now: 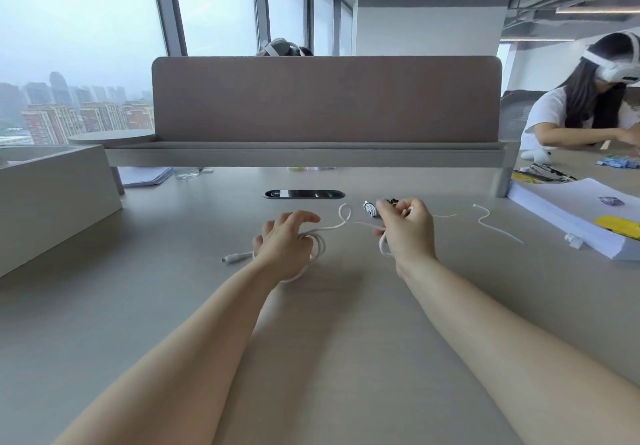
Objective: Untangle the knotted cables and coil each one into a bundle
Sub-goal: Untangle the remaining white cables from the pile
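Pinched in the curled fingers of my right hand, the white cable runs across to my left hand, which holds its coiled loops wound about the palm. Both hands lie nearer me than the black grommet, one on either side of it. A second white cable lies loose far right of the grommet.

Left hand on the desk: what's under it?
Loops of white cable peek out beside its fingers and wrist, and a plug end trails away. The left hand covers the rest of the coil.
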`<state>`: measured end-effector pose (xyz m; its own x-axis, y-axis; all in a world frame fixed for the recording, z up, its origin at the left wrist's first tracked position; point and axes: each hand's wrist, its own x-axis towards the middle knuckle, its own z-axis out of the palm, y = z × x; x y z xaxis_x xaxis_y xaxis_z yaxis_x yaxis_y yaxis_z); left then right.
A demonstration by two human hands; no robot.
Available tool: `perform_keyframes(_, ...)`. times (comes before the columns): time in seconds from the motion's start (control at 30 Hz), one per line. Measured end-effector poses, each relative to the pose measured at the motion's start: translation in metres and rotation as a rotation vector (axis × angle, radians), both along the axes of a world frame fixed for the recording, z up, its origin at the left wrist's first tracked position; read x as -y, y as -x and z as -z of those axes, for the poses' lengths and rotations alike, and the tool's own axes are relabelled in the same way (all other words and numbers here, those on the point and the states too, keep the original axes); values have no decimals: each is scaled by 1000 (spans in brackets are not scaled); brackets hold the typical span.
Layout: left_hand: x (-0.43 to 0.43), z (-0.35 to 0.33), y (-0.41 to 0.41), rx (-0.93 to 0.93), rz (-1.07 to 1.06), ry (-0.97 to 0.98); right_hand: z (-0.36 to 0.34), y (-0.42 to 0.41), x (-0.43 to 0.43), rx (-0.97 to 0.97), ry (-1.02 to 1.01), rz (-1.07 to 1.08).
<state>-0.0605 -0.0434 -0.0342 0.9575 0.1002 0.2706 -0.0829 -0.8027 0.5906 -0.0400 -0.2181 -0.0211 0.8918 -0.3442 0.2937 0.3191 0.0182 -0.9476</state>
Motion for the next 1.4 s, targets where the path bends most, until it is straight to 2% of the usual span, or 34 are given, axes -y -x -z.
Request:
perform_keyframes(0.03, 1, -1, 4, -7, 38, 5, 2, 1, -5, 9, 35, -44)
perform_keyframes(0.23, 13, -8, 13, -70, 413, 353, 11, 2, -18, 33, 185, -151)
perform_keyframes(0.33, 18, -9, 15, -92, 505, 449, 14, 1, -17, 25, 286, -101)
perform_keyframes(0.5, 16, -6, 10, 43, 373, 244, 11, 2, -8, 83, 315, -129)
perform_keyframes(0.6, 8, 0, -1, 139, 139, 207, 6, 10, -10, 102, 338, -302)
perform_keyframes(0.7, 0, -1, -4, 213, -85, 131, 6, 18, -16, 93, 526, -484)
perform_keyframes(0.77, -3, 0, -5, 250, -144, 77, 11, 16, -21, 119, 668, -443)
perform_keyframes(0.83, -6, 1, -7, 287, -141, 34, 12, 11, -22, 156, 700, -311)
perform_keyframes(0.93, -9, 2, -6, 257, -97, -114, 8, 9, -16, 148, 638, -117)
perform_keyframes(1.0, -7, 5, -4, 191, -53, -254, 6, 8, -11, 109, 503, -61)
perform_keyframes(1.17, -6, 5, -4, 124, -101, -345, -1, 11, -14, 128, 178, -111)
perform_keyframes(1.27, -5, 2, -1, 158, -198, -270, -6, 15, -20, 165, -15, -290)
perform_keyframes(1.3, -7, 1, -1, 184, -230, -200, -8, 16, -20, 169, -6, -328)
perform_keyframes(1.33, -10, 1, -2, 213, -255, -107, -8, 16, -18, 172, 80, -330)
perform_keyframes(1.4, -18, 1, -9, 255, -257, 147, -4, 14, -12, 199, 399, -254)
